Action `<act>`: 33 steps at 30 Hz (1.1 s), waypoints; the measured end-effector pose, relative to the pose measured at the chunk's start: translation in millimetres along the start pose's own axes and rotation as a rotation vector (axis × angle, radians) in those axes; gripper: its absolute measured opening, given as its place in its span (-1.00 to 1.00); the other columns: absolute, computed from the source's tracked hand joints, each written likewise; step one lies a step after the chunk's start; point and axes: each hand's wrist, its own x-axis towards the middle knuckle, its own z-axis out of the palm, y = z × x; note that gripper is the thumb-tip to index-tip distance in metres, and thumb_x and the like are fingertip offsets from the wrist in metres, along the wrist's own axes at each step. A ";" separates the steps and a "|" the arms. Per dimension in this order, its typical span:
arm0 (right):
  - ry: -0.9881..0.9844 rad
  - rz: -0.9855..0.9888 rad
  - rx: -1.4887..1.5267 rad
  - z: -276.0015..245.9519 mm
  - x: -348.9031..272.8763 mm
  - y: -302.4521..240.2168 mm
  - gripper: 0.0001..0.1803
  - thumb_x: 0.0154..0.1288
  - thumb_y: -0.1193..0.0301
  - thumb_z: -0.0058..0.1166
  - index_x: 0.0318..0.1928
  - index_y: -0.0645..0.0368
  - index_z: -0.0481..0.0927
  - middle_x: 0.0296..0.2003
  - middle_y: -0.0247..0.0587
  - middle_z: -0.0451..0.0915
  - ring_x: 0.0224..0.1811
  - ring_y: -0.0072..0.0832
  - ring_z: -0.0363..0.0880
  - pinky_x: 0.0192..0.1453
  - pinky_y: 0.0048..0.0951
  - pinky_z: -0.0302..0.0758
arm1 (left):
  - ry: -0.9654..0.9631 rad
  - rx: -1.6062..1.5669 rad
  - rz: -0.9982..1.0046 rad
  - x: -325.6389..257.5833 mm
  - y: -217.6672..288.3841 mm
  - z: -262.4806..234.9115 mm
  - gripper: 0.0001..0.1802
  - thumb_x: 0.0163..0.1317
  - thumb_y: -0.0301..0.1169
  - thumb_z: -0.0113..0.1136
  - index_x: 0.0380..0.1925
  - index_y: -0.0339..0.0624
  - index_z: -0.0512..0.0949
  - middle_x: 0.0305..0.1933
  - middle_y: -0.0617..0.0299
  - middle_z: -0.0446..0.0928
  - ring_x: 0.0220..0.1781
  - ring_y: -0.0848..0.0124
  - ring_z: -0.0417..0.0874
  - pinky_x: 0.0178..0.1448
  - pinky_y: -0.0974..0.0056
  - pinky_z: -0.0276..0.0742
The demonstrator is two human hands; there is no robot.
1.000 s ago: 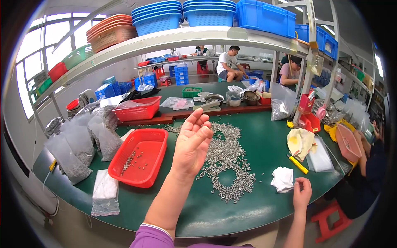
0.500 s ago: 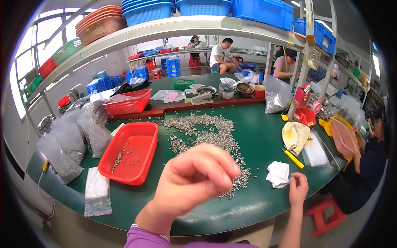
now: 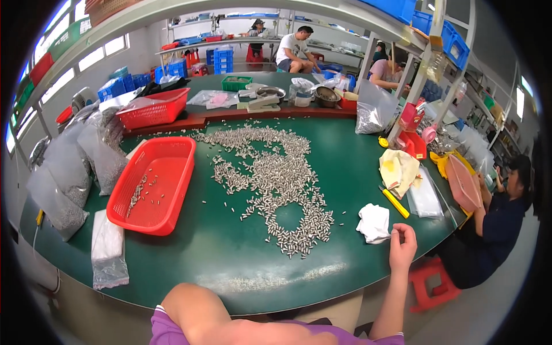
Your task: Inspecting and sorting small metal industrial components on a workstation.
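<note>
Many small silvery metal pins [image 3: 282, 172] lie spread over the green table [image 3: 190, 259], with a bare round gap in the nearer part. My left hand [image 3: 190, 305] is low at the bottom edge, bent back toward my body, its fingers out of sight. At the right, my right hand [image 3: 402, 244] hovers or rests by the table's near edge with curled fingers; whatever they hold, if anything, cannot be made out. Just left of it sits a crumpled white cloth [image 3: 374, 223]. A red plastic basket [image 3: 179, 195], holding a few pins, stands left of the spread.
Filled plastic bags [image 3: 63, 172] line the left side, near a flat clear packet [image 3: 108, 247]. A yellow cutter [image 3: 394, 202] and cream cloth [image 3: 398, 171] lie at right. A red ledge [image 3: 241, 114] crosses the back. A person sits beyond the right edge.
My left hand has dropped from above the pins to the bottom edge, uncovering them. My right hand stays by the white cloth. The whole view has shifted somewhat.
</note>
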 end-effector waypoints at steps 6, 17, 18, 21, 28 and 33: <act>-0.015 0.025 -0.077 -4.8 6.3 1.4 -0.90 0.25 0.54 0.06 -0.22 0.25 0.55 -0.29 -0.26 0.55 -0.30 -0.54 0.51 -0.16 -0.53 0.46 | -0.044 -0.369 -0.437 8.1 -4.3 10.2 -0.92 0.00 -0.42 0.27 -0.48 -0.17 0.64 -0.59 0.35 0.46 -0.56 0.47 0.42 -0.59 0.42 0.40; -0.001 0.209 0.175 -2.8 6.6 8.5 -0.86 0.35 0.43 0.05 -0.17 0.22 0.55 -0.36 -0.43 0.52 -0.35 -0.67 0.41 -0.21 -0.61 0.39 | -0.483 -0.445 -0.588 -13.7 -60.1 8.2 -0.87 0.03 -0.35 0.31 -0.55 -0.15 0.60 -0.60 0.27 0.45 -0.48 0.35 0.54 -0.45 0.32 0.49; -0.043 0.152 0.082 -6.5 9.9 9.1 -0.86 0.35 0.42 0.05 -0.18 0.22 0.56 -0.36 -0.43 0.52 -0.36 -0.67 0.42 -0.22 -0.60 0.40 | -0.543 -0.464 -0.545 -12.5 -66.1 9.0 -0.86 0.04 -0.35 0.31 -0.56 -0.15 0.59 -0.60 0.26 0.46 -0.48 0.34 0.55 -0.43 0.32 0.50; -0.051 0.121 0.083 3.2 7.3 13.0 -0.91 0.29 0.53 0.08 -0.21 0.24 0.57 -0.33 -0.42 0.53 -0.33 -0.70 0.44 -0.22 -0.65 0.41 | -0.729 -0.469 -0.406 -0.9 -72.8 8.1 -0.85 0.04 -0.34 0.32 -0.57 -0.14 0.58 -0.60 0.25 0.46 -0.46 0.30 0.57 -0.40 0.29 0.52; -0.051 0.104 0.092 3.3 1.2 8.3 -0.93 0.27 0.55 0.07 -0.24 0.24 0.57 -0.31 -0.36 0.54 -0.32 -0.66 0.49 -0.20 -0.62 0.45 | -0.408 -0.508 -0.109 -34.7 -35.0 26.7 -0.85 0.02 -0.30 0.22 -0.48 -0.13 0.58 -0.38 0.23 0.51 -0.17 0.20 0.60 0.03 0.15 0.51; 0.001 0.080 0.088 -1.9 2.6 7.7 -0.92 0.29 0.53 0.09 -0.21 0.21 0.57 -0.40 -0.50 0.50 -0.40 -0.77 0.40 -0.28 -0.70 0.37 | -0.700 -0.404 0.455 18.7 -43.0 4.5 -0.87 0.00 -0.43 0.11 -0.43 -0.09 0.61 -0.36 0.29 0.56 -0.22 0.32 0.67 0.00 0.19 0.58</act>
